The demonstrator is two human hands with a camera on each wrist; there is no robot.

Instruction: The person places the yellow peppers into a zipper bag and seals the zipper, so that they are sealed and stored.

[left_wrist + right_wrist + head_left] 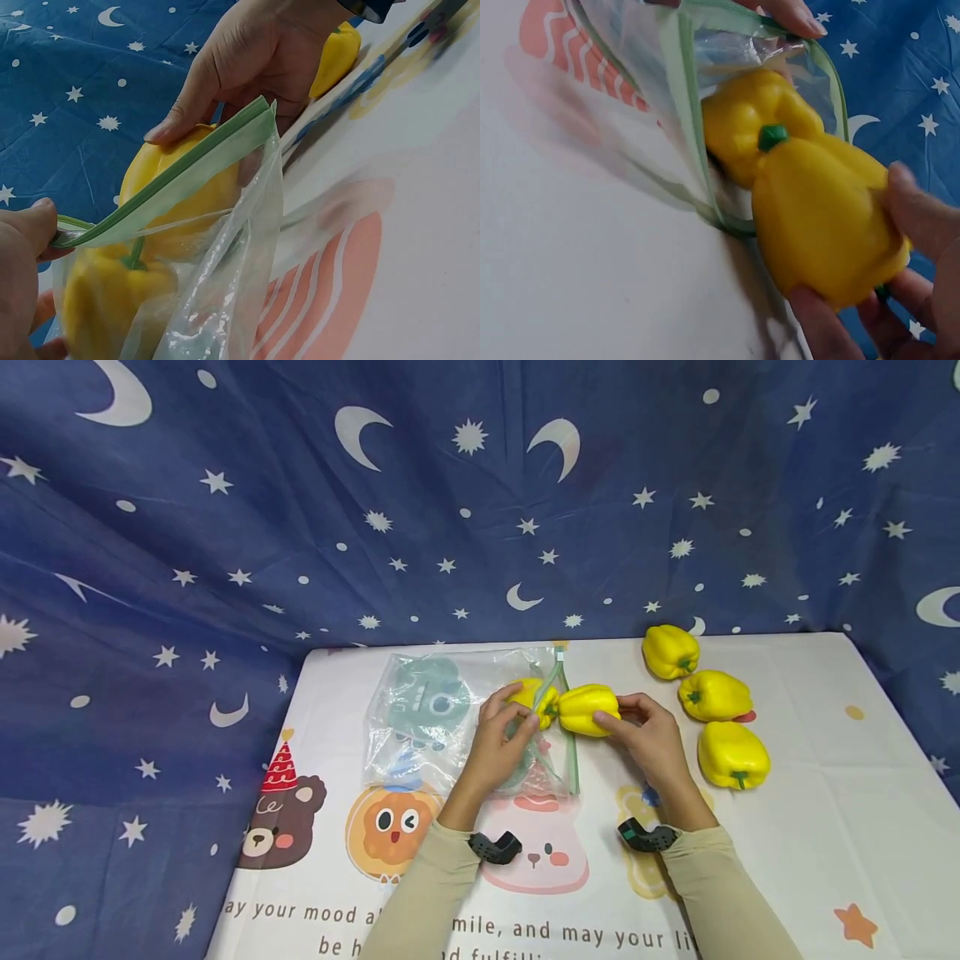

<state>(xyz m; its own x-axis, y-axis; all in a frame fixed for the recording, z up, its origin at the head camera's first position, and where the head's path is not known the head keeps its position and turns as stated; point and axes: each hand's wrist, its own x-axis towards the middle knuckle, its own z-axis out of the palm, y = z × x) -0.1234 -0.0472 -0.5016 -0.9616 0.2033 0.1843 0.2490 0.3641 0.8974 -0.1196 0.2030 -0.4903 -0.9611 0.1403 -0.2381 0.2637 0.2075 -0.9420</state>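
A clear zip bag (480,670) with a green zip edge (172,177) lies on the table, its mouth spread toward the right. My left hand (497,742) pinches the zip edge and lifts it. One yellow bell pepper (746,109) sits just inside the mouth, its green stem facing outward. My right hand (658,742) grips a second yellow bell pepper (588,710) at its right end. In the right wrist view this held pepper is at the opening and partly covers the one inside.
Three more yellow bell peppers stand at the right: one at the back (670,652), one in the middle (716,695) and one nearer (735,755). A printed white cloth (817,827) covers the table. Dark blue star-patterned fabric (420,485) hangs behind and beside it.
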